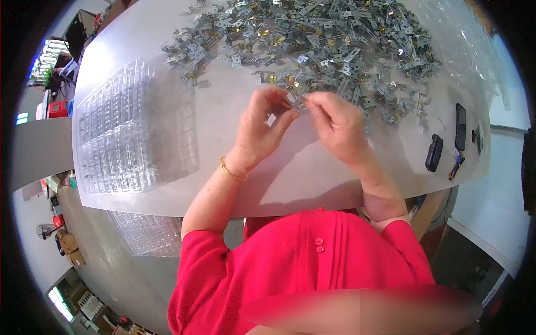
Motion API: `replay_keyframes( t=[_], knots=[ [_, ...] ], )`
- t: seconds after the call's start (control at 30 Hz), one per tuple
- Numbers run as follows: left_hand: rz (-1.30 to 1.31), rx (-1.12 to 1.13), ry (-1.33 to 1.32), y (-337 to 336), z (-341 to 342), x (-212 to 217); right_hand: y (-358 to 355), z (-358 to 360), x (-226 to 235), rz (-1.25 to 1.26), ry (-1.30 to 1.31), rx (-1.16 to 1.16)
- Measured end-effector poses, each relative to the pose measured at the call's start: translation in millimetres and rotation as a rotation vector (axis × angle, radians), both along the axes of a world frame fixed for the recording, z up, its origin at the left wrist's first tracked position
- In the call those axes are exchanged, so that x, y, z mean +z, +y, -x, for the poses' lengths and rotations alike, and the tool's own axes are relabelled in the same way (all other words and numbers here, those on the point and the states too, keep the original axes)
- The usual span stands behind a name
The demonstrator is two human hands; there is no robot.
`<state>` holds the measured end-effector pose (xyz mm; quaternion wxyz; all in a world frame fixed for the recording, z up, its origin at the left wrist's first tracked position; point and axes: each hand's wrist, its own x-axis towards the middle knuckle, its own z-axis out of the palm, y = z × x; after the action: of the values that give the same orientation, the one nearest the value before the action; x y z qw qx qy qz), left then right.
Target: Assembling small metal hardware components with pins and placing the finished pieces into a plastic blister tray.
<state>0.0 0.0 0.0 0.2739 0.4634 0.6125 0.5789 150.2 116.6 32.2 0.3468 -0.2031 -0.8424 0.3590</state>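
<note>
Fingers of both hands meet over the table, just on the near side of a big pile of small metal brackets [312,39]. Between them is a small silvery metal bracket [296,101], partly covered by the fingertips. My left hand [261,124], with a gold bracelet at its wrist, pinches the bracket from the left. From the right, my right hand [338,123] grips the same bracket between thumb and forefinger. Some pieces in the pile carry brass-coloured parts.
Clear plastic compartment trays [114,131] are stacked on the left of the white table [223,195]; another clear tray [145,231] sits lower, beyond the near edge. A black phone [460,127], a black case [434,152] and clear plastic film [463,44] lie on the right.
</note>
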Motion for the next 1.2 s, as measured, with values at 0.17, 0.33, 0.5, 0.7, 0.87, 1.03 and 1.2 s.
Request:
replay_keyframes(
  t=[0.17,0.33,0.5,0.7,0.87,1.03,1.2],
  knots=[
    [-0.029,0.061,0.002,-3,9,3,-2,-2,5,0.033,0.006,0.047],
    [-0.059,0.286,-0.254,-4,36,30,-8,-1,0,0.094,-0.012,0.042],
    [0.026,0.495,-0.349,-11,66,32,-17,4,-6,0.04,0.012,0.158],
    [0.082,0.591,-0.39,-17,85,19,-18,4,-10,0.051,-0.021,0.164],
    [0.329,0.582,-0.283,-10,85,10,-19,5,-12,0.055,-0.063,0.166],
    [0.384,0.644,0.273,-8,87,-5,-21,9,-14,0.009,-0.016,0.202],
    [0.459,0.658,0.451,-8,79,5,-23,10,-12,0.015,-0.024,0.234]
  ],
)
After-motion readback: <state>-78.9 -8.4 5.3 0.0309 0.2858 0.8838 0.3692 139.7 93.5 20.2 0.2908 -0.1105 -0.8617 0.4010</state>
